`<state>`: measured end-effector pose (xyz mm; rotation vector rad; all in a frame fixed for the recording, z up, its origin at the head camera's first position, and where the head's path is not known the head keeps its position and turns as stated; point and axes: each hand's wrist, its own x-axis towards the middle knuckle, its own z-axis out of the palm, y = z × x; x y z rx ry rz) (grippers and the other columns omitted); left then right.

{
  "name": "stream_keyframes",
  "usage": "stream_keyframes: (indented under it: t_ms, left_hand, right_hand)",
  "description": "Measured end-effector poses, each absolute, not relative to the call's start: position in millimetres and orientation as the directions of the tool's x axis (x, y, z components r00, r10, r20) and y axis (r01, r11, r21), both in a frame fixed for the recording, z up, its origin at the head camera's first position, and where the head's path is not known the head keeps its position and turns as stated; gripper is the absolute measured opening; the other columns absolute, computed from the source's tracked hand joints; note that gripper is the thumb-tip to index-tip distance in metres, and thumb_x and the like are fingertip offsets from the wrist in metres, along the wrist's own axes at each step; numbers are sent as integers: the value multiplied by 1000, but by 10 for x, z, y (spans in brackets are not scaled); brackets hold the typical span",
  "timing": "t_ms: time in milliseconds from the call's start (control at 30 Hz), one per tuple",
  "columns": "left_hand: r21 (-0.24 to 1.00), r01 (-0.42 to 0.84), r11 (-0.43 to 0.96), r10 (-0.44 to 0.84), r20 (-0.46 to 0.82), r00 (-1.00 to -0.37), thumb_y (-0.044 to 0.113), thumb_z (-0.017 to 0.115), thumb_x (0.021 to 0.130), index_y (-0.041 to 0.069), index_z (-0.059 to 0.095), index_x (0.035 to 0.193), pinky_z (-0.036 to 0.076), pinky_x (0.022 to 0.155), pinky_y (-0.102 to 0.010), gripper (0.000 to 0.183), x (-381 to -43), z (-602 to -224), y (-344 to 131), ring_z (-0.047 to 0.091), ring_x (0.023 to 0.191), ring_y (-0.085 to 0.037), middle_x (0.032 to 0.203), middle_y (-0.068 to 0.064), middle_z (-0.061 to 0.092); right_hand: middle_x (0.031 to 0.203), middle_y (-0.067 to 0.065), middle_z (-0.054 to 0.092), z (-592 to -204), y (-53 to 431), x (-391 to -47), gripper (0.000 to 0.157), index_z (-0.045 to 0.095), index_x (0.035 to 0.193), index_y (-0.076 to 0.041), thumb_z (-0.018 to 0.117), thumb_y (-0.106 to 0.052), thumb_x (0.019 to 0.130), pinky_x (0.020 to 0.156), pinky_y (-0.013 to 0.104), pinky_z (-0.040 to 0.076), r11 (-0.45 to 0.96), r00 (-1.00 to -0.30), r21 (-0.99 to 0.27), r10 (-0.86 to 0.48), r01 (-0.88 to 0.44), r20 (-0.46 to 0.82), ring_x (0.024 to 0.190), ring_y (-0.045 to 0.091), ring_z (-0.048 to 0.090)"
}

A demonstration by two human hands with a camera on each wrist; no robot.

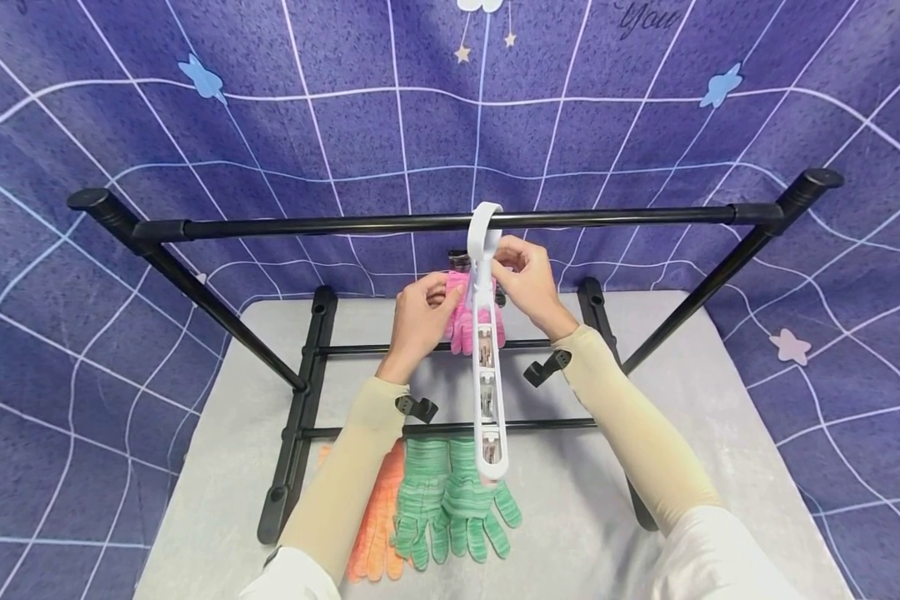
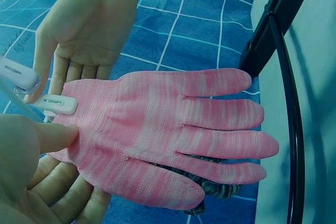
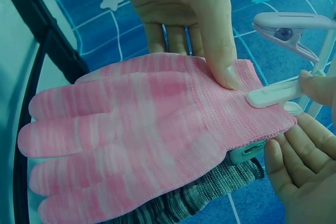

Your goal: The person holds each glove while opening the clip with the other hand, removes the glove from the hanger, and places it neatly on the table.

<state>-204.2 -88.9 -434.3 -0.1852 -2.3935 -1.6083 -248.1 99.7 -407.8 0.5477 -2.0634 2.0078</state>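
Note:
My left hand (image 1: 423, 317) pinches the cuff of a pink striped knit glove (image 2: 152, 114), its thumb flat on the front. At the cuff's other side, my right hand (image 1: 528, 279) holds a small white clip (image 3: 273, 94), thumb on its handle and fingers below. The clip's jaws lie over the cuff edge. The glove's fingers point away from the hanger. Behind it hangs a dark striped glove (image 3: 205, 187), mostly covered, near another clip (image 3: 247, 152). The white hanger (image 1: 492, 469) hooks over the rack's top bar.
The black rack's top bar (image 1: 330, 225) runs across, with slanted posts and lower bars. Green gloves (image 1: 423, 492) and an orange glove (image 1: 375, 533) lie on the grey surface (image 1: 555, 533) at the front. A purple gridded cloth (image 1: 255, 50) hangs around.

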Motion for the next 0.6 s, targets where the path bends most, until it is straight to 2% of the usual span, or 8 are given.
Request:
stream_keyframes:
  t_ms: [133, 333, 600]
  left_hand:
    - [892, 248, 377, -34, 281, -959, 20, 77, 100, 8, 80, 115, 62, 88, -31, 19, -2044, -4339, -897, 77, 91, -20, 100, -8, 81]
    - [894, 250, 371, -26, 279, -960, 20, 77, 100, 7, 80, 115, 62, 88, -31, 20, -2035, -4327, -902, 77, 91, -21, 100, -9, 81]
    - [894, 241, 378, -29, 272, -962, 18, 77, 100, 7, 80, 113, 62, 88, -32, 18, -2023, -4347, -904, 77, 91, -22, 99, -9, 81]
  right_hand:
    - [81, -2, 70, -3999, 985, -2426, 10, 68, 100, 17, 63, 16, 91, 69, 17, 50, -12, -910, -917, -120, -399, 397, 75, 3, 64]
    - [81, -11, 71, -3816, 955, -2272, 9, 68, 98, 17, 63, 17, 91, 72, 17, 52, -53, -899, -908, -128, -415, 419, 78, 4, 66]
    - [79, -10, 70, -3893, 943, -2344, 9, 68, 94, 15, 61, 19, 91, 70, 17, 51, -62, -896, -903, -115, -425, 430, 77, 4, 66]
